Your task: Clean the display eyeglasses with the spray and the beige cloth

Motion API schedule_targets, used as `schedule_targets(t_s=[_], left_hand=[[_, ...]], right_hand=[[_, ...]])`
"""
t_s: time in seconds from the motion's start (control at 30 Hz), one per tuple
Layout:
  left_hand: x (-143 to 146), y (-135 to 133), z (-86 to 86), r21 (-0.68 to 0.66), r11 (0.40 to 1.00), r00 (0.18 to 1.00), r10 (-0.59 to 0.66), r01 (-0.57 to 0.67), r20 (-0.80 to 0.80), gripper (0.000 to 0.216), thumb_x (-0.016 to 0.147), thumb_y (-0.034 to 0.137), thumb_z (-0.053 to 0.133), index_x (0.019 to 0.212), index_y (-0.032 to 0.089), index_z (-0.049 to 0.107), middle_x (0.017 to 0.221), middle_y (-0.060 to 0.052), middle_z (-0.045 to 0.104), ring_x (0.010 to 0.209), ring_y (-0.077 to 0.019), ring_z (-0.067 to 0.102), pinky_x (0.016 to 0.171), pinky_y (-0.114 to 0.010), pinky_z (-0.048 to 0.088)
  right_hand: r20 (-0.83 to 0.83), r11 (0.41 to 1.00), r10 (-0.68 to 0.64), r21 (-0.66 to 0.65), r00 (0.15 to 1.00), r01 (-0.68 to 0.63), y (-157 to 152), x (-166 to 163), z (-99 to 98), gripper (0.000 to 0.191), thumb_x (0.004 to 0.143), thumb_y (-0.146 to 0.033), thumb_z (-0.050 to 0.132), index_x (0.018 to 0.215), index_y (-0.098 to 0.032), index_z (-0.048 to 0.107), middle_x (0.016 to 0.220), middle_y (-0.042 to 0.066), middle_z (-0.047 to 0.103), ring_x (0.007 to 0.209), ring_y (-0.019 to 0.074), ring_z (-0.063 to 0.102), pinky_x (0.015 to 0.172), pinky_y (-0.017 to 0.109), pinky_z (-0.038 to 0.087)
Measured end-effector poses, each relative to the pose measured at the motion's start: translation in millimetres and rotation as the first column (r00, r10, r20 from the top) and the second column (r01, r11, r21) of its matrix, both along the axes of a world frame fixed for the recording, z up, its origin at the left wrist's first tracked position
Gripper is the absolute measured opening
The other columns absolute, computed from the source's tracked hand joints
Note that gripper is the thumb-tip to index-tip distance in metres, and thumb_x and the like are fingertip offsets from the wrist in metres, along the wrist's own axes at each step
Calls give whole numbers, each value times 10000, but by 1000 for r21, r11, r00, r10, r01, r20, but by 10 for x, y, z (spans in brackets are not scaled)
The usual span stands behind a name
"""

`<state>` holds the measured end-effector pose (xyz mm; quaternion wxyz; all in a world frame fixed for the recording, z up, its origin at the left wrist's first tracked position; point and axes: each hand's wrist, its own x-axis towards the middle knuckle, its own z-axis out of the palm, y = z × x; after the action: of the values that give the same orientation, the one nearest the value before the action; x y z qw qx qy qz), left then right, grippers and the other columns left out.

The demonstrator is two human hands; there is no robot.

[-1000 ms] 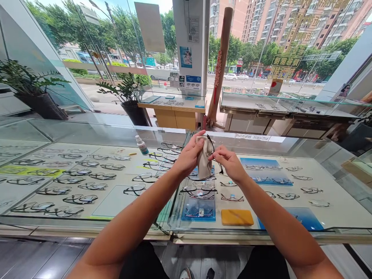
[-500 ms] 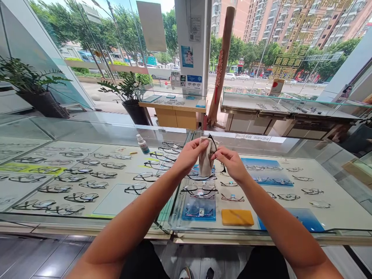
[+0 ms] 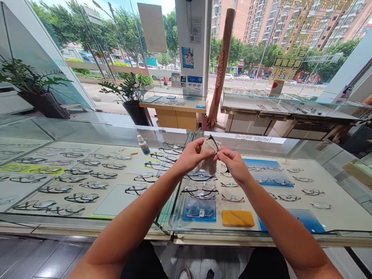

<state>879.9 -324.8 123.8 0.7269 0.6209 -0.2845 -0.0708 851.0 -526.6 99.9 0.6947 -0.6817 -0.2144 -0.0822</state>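
Note:
Above the glass display case, my left hand (image 3: 194, 155) is closed on a pale beige cloth (image 3: 208, 164), its thumb pressing the fabric. The cloth is wrapped over part of a dark-rimmed pair of glasses (image 3: 213, 142), whose upper rim shows above it. My right hand (image 3: 232, 161) pinches the glasses at their right side, and one dark temple hangs down below the fingers. The lens behind the cloth is hidden. Behind my left hand stands a white spray bottle (image 3: 143, 145) with a blue label on the glass top.
Several eyeglass frames (image 3: 81, 197) lie in rows inside the glass display case (image 3: 186, 236). A yellow-orange block or case (image 3: 237, 218) lies near the front edge. Beyond are a potted plant (image 3: 136, 104), a wooden trunk (image 3: 222, 66) and further display counters (image 3: 255, 104).
The cloth has bunched up and its hanging end is shorter. My left thumb has moved down across it, and more of the glasses' dark rim and temple shows.

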Motion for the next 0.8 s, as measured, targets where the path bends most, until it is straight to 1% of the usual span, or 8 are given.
schedule_targets(t_s=[0.17, 0.3, 0.43, 0.53, 0.6, 0.7, 0.73, 0.8], left_hand=[[-51, -63, -47, 87, 977, 974, 181, -193, 137, 439, 832, 534, 915, 916, 164, 692, 797, -17, 710, 719, -157, 624, 684, -270, 498], [-95, -107, -61, 84, 963, 953, 237, -256, 189, 452, 864, 587, 854, 886, 178, 662, 737, 1, 684, 655, -150, 599, 641, -268, 477], [-94, -119, -61, 43, 952, 926, 285, -304, 248, 535, 964, 687, 725, 811, 187, 610, 659, 21, 608, 595, -125, 512, 593, -257, 405], [-39, -59, -16, 38, 969, 939, 225, -243, 261, 609, 1002, 732, 663, 752, 181, 591, 661, 7, 590, 602, -124, 491, 595, -267, 385], [9, 1, 25, 69, 990, 961, 99, -120, 258, 591, 995, 713, 697, 786, 163, 641, 735, -20, 637, 672, -138, 538, 650, -273, 420], [50, 57, 53, 91, 994, 975, -84, 66, 205, 500, 950, 638, 802, 939, 145, 716, 862, -47, 693, 775, -160, 602, 732, -281, 469], [50, 57, 45, 85, 992, 978, -103, 89, 184, 480, 934, 611, 830, 980, 147, 718, 886, -49, 699, 787, -161, 610, 737, -280, 475], [33, 34, 11, 69, 995, 986, -79, 70, 150, 472, 905, 581, 870, 1015, 158, 691, 884, -35, 688, 767, -151, 603, 709, -268, 469]], right_hand=[[18, 999, 48, 8, 999, -48, 41, -31, -18, 493, 903, -713, 801, 769, -240, 830, 940, 42, 645, 940, 228, 585, 947, 393, 472], [63, 996, 85, -25, 994, -83, 64, -62, -14, 477, 946, -696, 778, 812, -243, 844, 931, 39, 648, 957, 234, 610, 957, 398, 472], [102, 994, 96, -69, 990, -89, 76, -88, -5, 461, 976, -666, 759, 815, -243, 846, 897, 31, 611, 917, 227, 599, 945, 402, 456], [101, 995, 90, -59, 991, -84, 33, -76, 12, 439, 981, -631, 759, 787, -244, 837, 884, 26, 593, 889, 218, 578, 921, 396, 445], [95, 997, 70, -39, 993, -67, -21, -52, 28, 427, 975, -606, 766, 756, -244, 825, 877, 28, 599, 896, 222, 575, 923, 395, 440], [82, 999, 40, -25, 996, -38, -92, -17, 49, 413, 961, -586, 780, 731, -244, 817, 871, 31, 611, 902, 225, 570, 922, 396, 435], [75, 999, 35, -24, 997, -33, -103, -10, 53, 414, 957, -589, 783, 730, -244, 818, 874, 32, 616, 898, 225, 568, 915, 396, 433], [62, 999, 34, -25, 998, -33, -100, -6, 52, 423, 951, -606, 784, 732, -245, 819, 880, 32, 624, 886, 222, 564, 900, 396, 434]])
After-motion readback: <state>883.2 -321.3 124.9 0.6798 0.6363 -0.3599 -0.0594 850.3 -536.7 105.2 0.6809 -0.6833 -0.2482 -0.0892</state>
